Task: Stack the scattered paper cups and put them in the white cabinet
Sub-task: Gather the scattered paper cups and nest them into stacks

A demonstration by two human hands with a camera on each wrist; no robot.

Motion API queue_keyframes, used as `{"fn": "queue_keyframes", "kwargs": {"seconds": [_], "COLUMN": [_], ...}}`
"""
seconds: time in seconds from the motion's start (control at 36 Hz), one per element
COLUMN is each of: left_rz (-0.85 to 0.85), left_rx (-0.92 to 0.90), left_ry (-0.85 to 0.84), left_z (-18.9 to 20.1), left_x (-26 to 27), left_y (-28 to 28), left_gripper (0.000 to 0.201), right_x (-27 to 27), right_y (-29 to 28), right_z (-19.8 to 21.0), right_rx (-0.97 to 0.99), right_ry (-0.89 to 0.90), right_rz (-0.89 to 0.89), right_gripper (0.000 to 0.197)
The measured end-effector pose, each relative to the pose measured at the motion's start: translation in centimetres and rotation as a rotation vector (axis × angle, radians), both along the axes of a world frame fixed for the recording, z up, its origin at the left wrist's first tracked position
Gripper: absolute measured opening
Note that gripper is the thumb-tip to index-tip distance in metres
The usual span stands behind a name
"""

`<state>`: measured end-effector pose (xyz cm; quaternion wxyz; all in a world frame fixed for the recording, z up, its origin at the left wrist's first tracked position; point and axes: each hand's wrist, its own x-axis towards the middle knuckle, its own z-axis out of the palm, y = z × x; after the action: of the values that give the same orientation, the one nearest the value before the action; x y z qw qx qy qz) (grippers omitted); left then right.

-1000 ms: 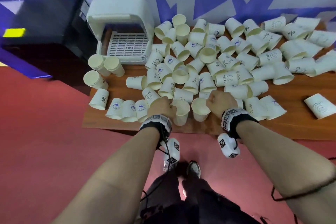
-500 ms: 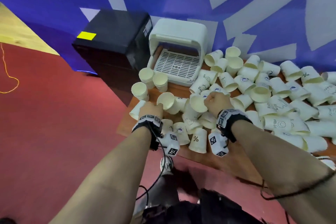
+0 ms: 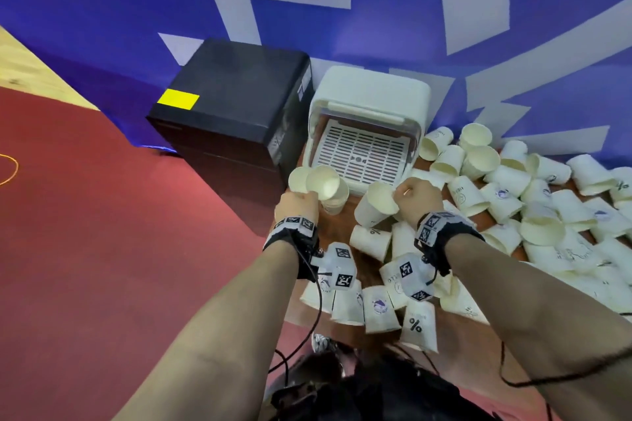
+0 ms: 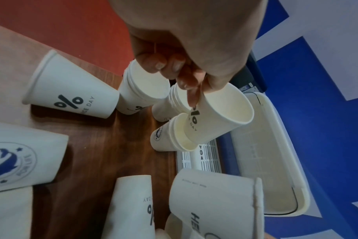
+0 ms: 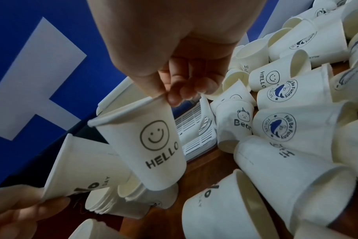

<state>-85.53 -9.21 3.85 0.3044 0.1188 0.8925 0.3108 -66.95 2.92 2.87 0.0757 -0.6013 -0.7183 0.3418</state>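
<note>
Two cups were in my grip, one per hand. My left hand point(image 4: 186, 40) pinched the rim of a "%" cup point(image 4: 219, 113), its base already dipping into a short stack point(image 4: 170, 137) standing on the table. My right hand point(image 5: 174, 53) pinched the rim of the HELLO smiley cup point(image 5: 151, 145), held just above another stack point(image 5: 133, 190).

A sec before, both hands were low over the pile at the table's near edge w/ the cups just taken; now they'd travelled up to the left corner by the white cabinet point(image 3: 369, 120), so nesting was about to happen. I judged the task early: a few short stacks built, none inside the cabinet, whose slotted tray point(image 3: 362, 150) was bare.

Outward: dozens of loose cups point(image 3: 513, 195) lay on their sides across the wooden table point(image 3: 328, 232), mostly to the right. A black box point(image 3: 236, 92) w/ a yellow label stood left of the cabinet. Red floor point(image 3: 119, 232), blue-and-white wall point(image 3: 376, 27) behind.
</note>
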Motion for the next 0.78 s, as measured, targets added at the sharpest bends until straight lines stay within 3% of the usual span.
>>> {"fn": "queue_keyframes", "kwargs": {"seconds": [0.11, 0.25, 0.58, 0.78], "left_rz": [-0.03, -0.063, -0.062, -0.002], "left_rx": [-0.015, -0.078, -0.139, -0.09], "left_ry": [-0.006, -0.013, 0.05, 0.03], "left_z": [-0.3, -0.3, -2.9, -1.9], "left_x": [-0.3, -0.3, -0.5, -0.7], "left_y": [0.9, 1.7, 1.8, -0.4], "left_gripper": [0.027, 0.022, 0.033, 0.027], "right_x": [-0.3, -1.0, -5.7, -8.0], "right_y": [1.9, 4.2, 5.3, 3.6], "right_z": [-0.1, -0.2, 0.1, -1.9], "right_rx": [0.009, 0.051, -0.084, -0.12], "right_ry": [0.003, 0.058, 0.361, 0.272], "right_rz": [-0.018, -0.057, -0.101, 0.012], "right_gripper": [0.02, 0.023, 0.007, 0.01]}}
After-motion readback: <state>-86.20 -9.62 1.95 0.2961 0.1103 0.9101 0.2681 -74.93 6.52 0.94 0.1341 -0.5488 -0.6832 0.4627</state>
